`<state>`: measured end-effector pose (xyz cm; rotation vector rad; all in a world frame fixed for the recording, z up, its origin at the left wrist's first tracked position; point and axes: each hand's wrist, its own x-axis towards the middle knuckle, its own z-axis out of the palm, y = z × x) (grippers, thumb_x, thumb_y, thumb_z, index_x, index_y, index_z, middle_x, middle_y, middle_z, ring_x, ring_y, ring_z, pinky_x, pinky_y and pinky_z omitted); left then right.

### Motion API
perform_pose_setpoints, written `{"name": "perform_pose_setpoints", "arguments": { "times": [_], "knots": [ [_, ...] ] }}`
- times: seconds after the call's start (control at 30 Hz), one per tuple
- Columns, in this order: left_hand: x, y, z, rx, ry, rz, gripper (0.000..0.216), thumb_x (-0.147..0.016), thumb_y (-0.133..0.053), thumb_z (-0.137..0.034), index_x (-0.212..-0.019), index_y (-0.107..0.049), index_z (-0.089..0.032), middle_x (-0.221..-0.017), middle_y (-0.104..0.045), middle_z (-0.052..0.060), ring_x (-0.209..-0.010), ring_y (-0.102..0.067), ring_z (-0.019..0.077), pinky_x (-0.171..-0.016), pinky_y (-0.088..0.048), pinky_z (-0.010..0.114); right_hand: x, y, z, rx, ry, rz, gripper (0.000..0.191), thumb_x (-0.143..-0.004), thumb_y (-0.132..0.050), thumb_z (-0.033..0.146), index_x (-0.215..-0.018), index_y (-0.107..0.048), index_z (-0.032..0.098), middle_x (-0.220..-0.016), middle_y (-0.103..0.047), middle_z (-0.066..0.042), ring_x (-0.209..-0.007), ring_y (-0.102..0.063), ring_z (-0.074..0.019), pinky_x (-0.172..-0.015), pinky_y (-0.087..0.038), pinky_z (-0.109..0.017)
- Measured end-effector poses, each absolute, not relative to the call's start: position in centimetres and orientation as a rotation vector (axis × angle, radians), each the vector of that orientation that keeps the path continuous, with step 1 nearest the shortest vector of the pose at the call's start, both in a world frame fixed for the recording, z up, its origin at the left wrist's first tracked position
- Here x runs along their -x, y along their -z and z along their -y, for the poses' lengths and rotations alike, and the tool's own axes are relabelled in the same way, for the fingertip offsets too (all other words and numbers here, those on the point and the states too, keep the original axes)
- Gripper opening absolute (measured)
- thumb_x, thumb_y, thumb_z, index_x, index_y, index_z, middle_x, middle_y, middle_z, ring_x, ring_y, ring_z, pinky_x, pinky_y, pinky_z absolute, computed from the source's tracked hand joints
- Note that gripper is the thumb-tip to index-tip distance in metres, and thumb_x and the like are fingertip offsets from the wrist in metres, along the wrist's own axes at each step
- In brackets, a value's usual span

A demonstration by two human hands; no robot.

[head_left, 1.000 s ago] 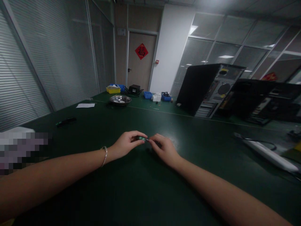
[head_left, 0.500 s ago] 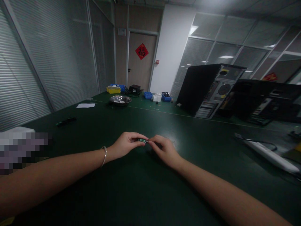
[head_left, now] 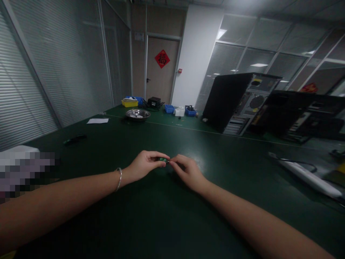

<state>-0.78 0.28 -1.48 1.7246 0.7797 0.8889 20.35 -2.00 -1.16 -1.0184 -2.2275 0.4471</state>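
Between the thumb and fingers of my left hand (head_left: 145, 163) is a small green circuit board (head_left: 162, 159), its edges partly covered by the fingertips. A bracelet circles my left wrist. My right hand (head_left: 188, 169) meets it from the right, thumb and forefinger pinched together at the board's right end. Whatever sits in that right pinch is too small to make out. Both hands are just above the dark green tabletop (head_left: 151, 216), near its middle.
A metal bowl (head_left: 137, 114) with small pale pieces stands at the back, by a yellow bin (head_left: 129, 103) and blue bins (head_left: 169, 109). A black computer tower (head_left: 229, 100) rises back right. A white power strip (head_left: 309, 176) lies right; a dark green-black object (head_left: 74, 139) lies left.
The green board shows slightly more of its face between my left fingers, as if turned a little. Both hands stay in nearly the same place.
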Motion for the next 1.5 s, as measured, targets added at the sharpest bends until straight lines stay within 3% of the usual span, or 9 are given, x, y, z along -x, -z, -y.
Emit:
{"name": "perform_pose_setpoints", "arguments": {
  "times": [0.27,0.4,0.6,0.77,0.93,1.2,1.5],
  "knots": [
    [0.88,1.44,-0.25,-1.650,-0.811,-0.735,0.030,-0.077,-0.067,-0.018,-0.107,-0.068,-0.017,-0.106,-0.070,0.008,-0.095,-0.066,0.0208,-0.089,-0.051,0.037,-20.38,0.96,2.22,1.000,-0.468,2.239,0.020,-0.094,-0.047,0.027,-0.094,-0.066,0.020,-0.086,-0.063,-0.004,-0.080,-0.059,-0.0159,-0.072,-0.044,-0.027],
    [0.78,1.61,-0.35,-1.623,-0.865,-0.730,0.034,-0.076,-0.069,-0.019,-0.110,-0.066,-0.016,-0.113,-0.068,0.009,-0.103,-0.063,0.0221,-0.094,-0.049,0.037,-20.35,1.11,2.10,1.040,-0.465,2.204,0.020,-0.094,-0.046,0.027,-0.094,-0.065,0.019,-0.087,-0.064,-0.004,-0.081,-0.059,-0.0158,-0.071,-0.044,-0.027],
    [0.59,1.49,-0.33,-1.477,-0.917,-0.737,0.030,-0.090,-0.051,-0.026,-0.113,-0.064,-0.012,-0.112,-0.067,0.013,-0.101,-0.063,0.0231,-0.093,-0.048,0.041,-20.35,1.48,2.06,0.985,-0.468,2.159,0.020,-0.094,-0.046,0.027,-0.092,-0.064,0.019,-0.083,-0.064,-0.003,-0.077,-0.059,-0.0146,-0.070,-0.044,-0.026],
    [0.75,1.90,-0.44,-1.539,-0.858,-0.634,0.031,-0.083,-0.060,-0.016,-0.113,-0.061,-0.015,-0.119,-0.062,0.011,-0.106,-0.061,0.0225,-0.095,-0.047,0.040,-20.36,1.43,2.06,0.970,-0.473,2.129,0.021,-0.094,-0.045,0.027,-0.091,-0.064,0.019,-0.084,-0.064,-0.004,-0.079,-0.059,-0.0149,-0.071,-0.044,-0.026],
    [0.56,1.92,-0.02,-1.642,-0.805,-0.642,0.048,-0.076,-0.067,-0.011,-0.121,-0.053,-0.020,-0.110,-0.062,0.006,-0.099,-0.064,0.0205,-0.090,-0.050,0.039,-20.22,1.04,2.20,0.922,-0.480,2.136,0.020,-0.094,-0.046,0.028,-0.090,-0.063,0.018,-0.081,-0.062,-0.003,-0.076,-0.059,-0.0145,-0.070,-0.044,-0.026],
    [0.61,1.41,0.11,-1.885,-0.924,-0.769,0.021,-0.078,-0.067,-0.021,-0.098,-0.067,-0.016,-0.099,-0.061,0.005,-0.095,-0.061,0.0201,-0.088,-0.050,0.036,-20.07,0.85,2.39,0.952,-0.414,2.126,0.020,-0.093,-0.047,0.027,-0.090,-0.065,0.018,-0.080,-0.062,-0.004,-0.075,-0.058,-0.0151,-0.067,-0.043,-0.026],
    [0.98,1.32,0.19,-1.884,-1.022,-0.756,0.024,-0.082,-0.062,-0.021,-0.106,-0.065,-0.018,-0.105,-0.063,0.006,-0.097,-0.061,0.0200,-0.087,-0.051,0.036,-20.24,1.22,2.09,1.084,-0.357,2.163,0.020,-0.093,-0.048,0.028,-0.089,-0.066,0.019,-0.080,-0.063,-0.004,-0.074,-0.058,-0.0153,-0.067,-0.043,-0.026]
  ]
}}
